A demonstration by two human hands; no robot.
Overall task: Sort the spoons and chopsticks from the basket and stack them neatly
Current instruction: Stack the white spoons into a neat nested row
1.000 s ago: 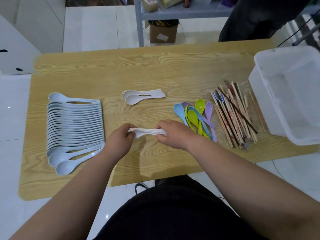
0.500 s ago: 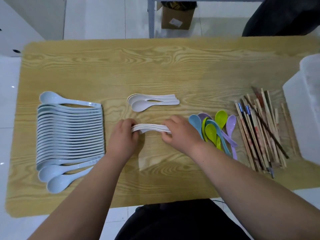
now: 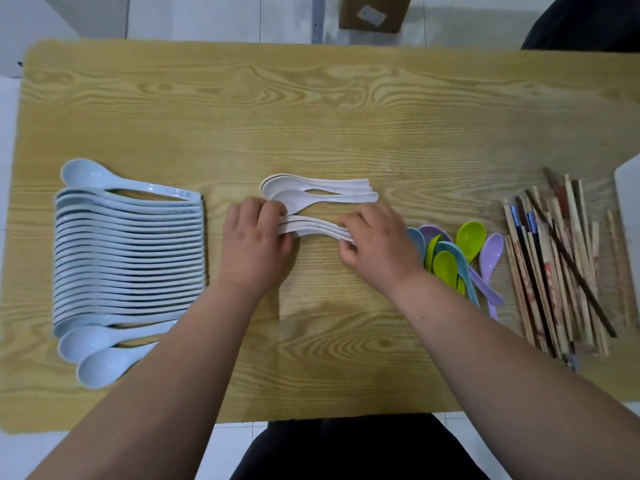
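A small stack of white spoons (image 3: 313,227) is held between both hands just above the table's middle. My left hand (image 3: 254,242) grips the bowl end and my right hand (image 3: 375,240) pinches the handle end. Right behind it lies another nested set of white spoons (image 3: 318,190), bowls to the left. A long row of pale blue spoons (image 3: 128,258) lies at the left. Coloured spoons (image 3: 460,258) in green, blue and purple are piled to the right, next to a heap of wooden chopsticks (image 3: 561,265).
All of it rests on a wood-grain table (image 3: 311,109). A corner of the white plastic basket (image 3: 628,195) shows at the right edge. A cardboard box (image 3: 374,12) stands on the tiled floor beyond the table. A dark-clothed person (image 3: 588,22) is at the far right.
Both hands carried the held white spoon stack away from me, up close to the other white spoons. The camera tilted down, so the basket has slid almost out of view.
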